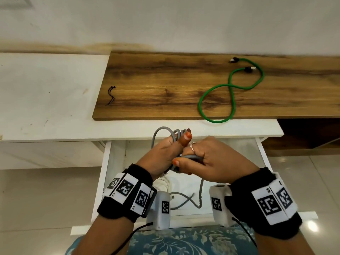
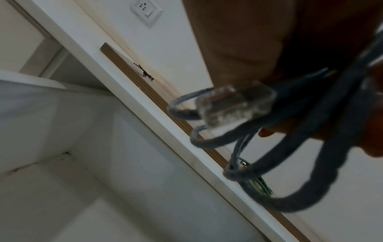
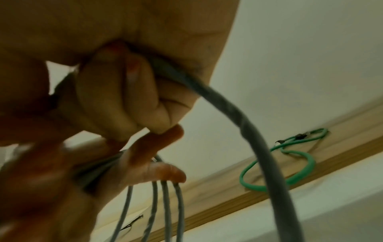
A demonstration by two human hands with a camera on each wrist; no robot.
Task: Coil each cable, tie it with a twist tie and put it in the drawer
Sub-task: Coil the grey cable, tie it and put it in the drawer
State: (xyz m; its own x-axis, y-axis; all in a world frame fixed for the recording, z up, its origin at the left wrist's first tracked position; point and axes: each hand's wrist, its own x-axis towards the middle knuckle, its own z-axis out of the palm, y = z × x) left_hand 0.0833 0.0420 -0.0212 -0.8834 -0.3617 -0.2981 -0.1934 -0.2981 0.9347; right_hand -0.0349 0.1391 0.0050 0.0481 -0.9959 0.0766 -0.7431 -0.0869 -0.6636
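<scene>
Both hands work a grey cable (image 1: 166,134) above the open white drawer (image 1: 108,172). My left hand (image 1: 165,153) grips several coiled loops, thumb pressed over them; its clear plug (image 2: 234,104) shows in the left wrist view. My right hand (image 1: 206,159) is curled round a strand of the grey cable (image 3: 244,124), whose loose tail (image 1: 191,201) hangs into the drawer. A green cable (image 1: 230,92) lies in a figure-eight on the wooden board (image 1: 156,80). Near the board's left end lies a black twist tie (image 1: 111,95).
A white cable bundle (image 1: 164,183) lies inside the drawer under my left wrist. The white desk top (image 1: 46,92) spreads to the left. A wall socket (image 2: 146,9) sits above the desk. Floral cloth (image 1: 184,242) covers my lap below the drawer front.
</scene>
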